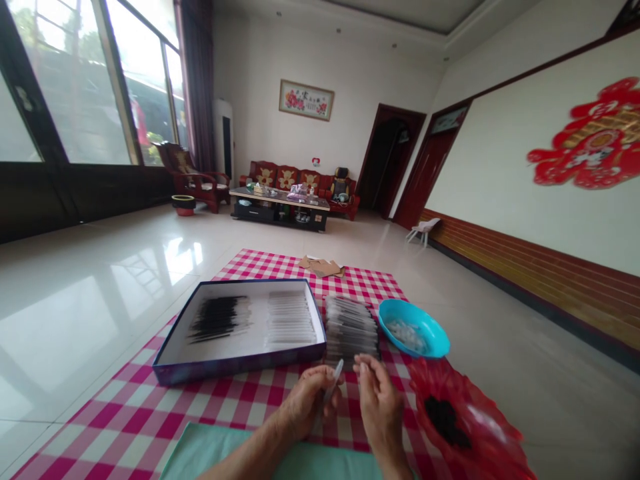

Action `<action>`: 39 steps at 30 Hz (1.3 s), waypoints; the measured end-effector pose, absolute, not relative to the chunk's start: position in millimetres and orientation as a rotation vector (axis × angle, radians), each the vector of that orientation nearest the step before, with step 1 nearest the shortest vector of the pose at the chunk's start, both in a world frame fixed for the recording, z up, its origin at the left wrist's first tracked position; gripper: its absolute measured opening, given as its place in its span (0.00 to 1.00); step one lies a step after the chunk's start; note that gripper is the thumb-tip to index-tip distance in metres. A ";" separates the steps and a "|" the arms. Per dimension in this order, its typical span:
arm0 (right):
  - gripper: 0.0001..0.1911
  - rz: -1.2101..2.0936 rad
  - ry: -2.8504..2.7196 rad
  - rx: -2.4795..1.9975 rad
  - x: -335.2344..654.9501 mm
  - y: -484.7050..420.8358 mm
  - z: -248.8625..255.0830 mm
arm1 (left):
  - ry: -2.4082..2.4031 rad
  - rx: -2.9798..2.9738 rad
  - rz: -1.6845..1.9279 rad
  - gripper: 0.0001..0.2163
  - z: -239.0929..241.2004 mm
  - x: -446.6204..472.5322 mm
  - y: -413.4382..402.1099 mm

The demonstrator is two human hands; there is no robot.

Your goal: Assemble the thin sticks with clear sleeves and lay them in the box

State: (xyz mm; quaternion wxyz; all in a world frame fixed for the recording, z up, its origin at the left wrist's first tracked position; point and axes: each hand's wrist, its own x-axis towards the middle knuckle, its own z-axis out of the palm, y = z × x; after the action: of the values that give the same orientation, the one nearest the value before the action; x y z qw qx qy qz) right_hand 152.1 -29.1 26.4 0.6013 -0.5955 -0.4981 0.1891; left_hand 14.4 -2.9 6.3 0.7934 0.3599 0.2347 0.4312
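My left hand (313,399) is closed around a slim translucent white tube (336,377), which looks like a pen barrel and tilts upward. Just to its right, my right hand (381,403) has thumb and fingertips pinched together; whatever they hold is too small to make out. Beyond both hands lies a stack of clear tubes with dark ends (351,327). On the left is a shallow box (167,353) with a row of thin black sticks (215,319), pale at one end, and a row of whitish tubes (291,319).
A blue bowl (437,339) of small clear pieces stands at the right. Nearer is a red petal-edged bowl (493,427) with small black pieces. Flat cardboard (323,267) lies at the far end of the checked cloth (115,423). A green cloth (200,447) is closest to me.
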 end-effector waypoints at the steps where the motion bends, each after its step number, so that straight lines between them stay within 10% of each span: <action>1: 0.15 0.442 -1.148 -1.387 148.8 -33.7 17.2 | 0.502 0.768 0.926 0.08 6.1 14.1 -2.7; 14: 0.10 0.564 -1.288 -1.453 149.6 -26.2 -1.6 | 0.540 1.134 0.980 0.09 63.6 5.3 -11.7; 21: 0.13 0.463 -1.410 -1.408 150.6 -21.7 -15.3 | 1.485 2.093 0.831 0.11 120.9 -50.4 71.7; 39: 0.14 0.314 -1.491 -1.393 147.3 -18.3 -26.9 | 1.593 2.149 0.288 0.10 76.4 -44.1 98.9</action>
State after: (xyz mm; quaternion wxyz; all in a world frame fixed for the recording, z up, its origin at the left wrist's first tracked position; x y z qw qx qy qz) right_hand 147.3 -18.3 -26.9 0.5129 -0.5792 -0.6201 0.1306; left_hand -44.1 98.9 76.4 0.2236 0.7786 0.5769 0.1043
